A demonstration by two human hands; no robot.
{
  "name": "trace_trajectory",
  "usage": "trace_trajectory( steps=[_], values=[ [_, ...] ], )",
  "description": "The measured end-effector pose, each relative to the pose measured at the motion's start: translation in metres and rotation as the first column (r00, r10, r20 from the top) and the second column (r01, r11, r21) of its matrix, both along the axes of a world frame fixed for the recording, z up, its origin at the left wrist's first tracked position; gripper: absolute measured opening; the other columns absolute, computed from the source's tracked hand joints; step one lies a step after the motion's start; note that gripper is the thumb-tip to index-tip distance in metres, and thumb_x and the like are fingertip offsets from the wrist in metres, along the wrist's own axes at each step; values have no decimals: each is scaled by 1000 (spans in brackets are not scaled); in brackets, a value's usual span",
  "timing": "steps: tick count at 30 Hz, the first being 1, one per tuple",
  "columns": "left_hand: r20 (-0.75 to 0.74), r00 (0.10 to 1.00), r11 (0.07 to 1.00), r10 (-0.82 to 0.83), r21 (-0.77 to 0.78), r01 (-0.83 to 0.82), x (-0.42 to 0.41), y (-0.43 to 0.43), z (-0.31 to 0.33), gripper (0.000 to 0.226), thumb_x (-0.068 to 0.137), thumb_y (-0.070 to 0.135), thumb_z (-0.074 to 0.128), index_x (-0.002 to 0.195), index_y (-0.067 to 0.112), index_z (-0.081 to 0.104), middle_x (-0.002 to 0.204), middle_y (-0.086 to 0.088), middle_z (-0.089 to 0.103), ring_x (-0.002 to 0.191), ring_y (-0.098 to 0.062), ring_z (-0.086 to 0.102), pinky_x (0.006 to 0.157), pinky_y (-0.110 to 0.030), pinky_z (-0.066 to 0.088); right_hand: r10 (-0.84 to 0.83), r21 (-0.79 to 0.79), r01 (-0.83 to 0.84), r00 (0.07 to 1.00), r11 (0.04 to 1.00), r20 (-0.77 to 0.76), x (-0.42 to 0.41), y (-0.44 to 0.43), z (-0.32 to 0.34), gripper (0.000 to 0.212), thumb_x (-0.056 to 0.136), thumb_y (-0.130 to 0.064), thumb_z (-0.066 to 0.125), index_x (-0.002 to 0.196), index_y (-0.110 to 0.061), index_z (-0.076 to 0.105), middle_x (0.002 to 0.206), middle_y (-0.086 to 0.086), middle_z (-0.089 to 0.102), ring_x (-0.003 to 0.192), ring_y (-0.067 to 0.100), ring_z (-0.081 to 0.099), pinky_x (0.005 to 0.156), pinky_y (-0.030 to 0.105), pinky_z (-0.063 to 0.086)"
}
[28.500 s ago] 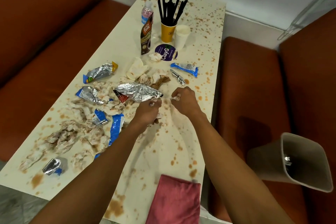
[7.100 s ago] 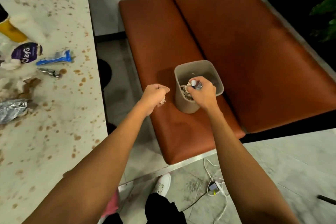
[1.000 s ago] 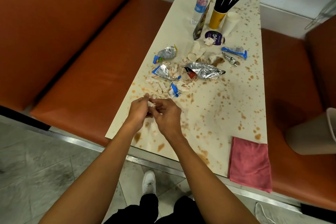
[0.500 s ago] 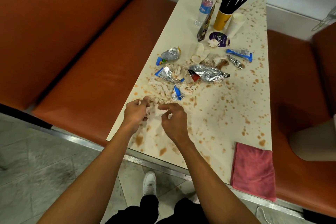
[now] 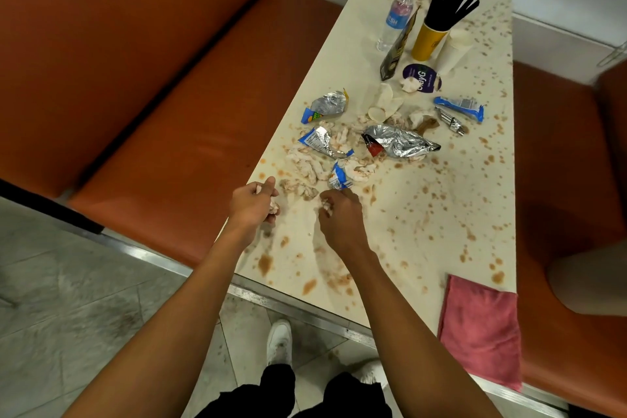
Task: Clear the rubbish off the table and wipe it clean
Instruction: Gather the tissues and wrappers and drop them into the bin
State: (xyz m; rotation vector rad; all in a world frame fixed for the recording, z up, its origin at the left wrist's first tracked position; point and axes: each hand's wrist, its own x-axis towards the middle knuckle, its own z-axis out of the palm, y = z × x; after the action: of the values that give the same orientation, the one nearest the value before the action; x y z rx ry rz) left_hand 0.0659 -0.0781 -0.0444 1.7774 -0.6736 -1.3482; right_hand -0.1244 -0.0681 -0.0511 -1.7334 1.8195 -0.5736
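Note:
A cream table (image 5: 434, 214) spotted with brown stains carries a heap of stained tissue scraps (image 5: 305, 166) and foil wrappers (image 5: 400, 142) in its middle. My left hand (image 5: 252, 204) is closed around white tissue scraps at the table's left edge. My right hand (image 5: 336, 214) pinches small tissue bits just below the heap, beside a blue wrapper piece (image 5: 337, 178). A pink cloth (image 5: 481, 329) lies folded at the near right corner. The beige bin (image 5: 590, 282) shows only partly at the right edge, on the bench.
At the far end stand a water bottle (image 5: 395, 20), a dark pouch (image 5: 397, 47), a yellow cup with black sticks (image 5: 429, 41), a white cup (image 5: 453, 51) and a purple lid (image 5: 422, 78). Orange benches (image 5: 169, 132) flank both sides.
Over the last second my hands, which met over one scrap, have drawn apart, each closed on tissue bits. The view has shifted slightly closer to the table.

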Motion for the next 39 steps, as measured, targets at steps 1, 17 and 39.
trace_trajectory(
  steps=[1,17,39],
  values=[
    [1,1000,1000,1,2,-1,1,0,-1,37,103,39,65,84,7,70,67,-17,67,48,-27,57,47,-30,48,-16,-2,16,1000,1000,13,-1,1,1,33,91,2,66,123,-5,72,125,17,61,119,36,53,96,37,47],
    [14,999,999,34,-13,-34,11,0,-1,38,103,44,65,83,11,70,68,-9,63,51,-21,56,50,-31,49,306,-106,-339,920,935,-243,43,-29,3,52,99,-2,61,147,-19,60,130,15,57,120,39,46,106,47,42],
    [-7,999,998,-42,-44,41,2,-8,4,14,88,6,83,90,7,69,79,-12,68,57,-22,59,54,-34,51,129,-121,-126,992,985,17,20,-37,16,23,92,5,60,108,-6,73,108,14,69,102,33,60,84,36,47]
  ],
)
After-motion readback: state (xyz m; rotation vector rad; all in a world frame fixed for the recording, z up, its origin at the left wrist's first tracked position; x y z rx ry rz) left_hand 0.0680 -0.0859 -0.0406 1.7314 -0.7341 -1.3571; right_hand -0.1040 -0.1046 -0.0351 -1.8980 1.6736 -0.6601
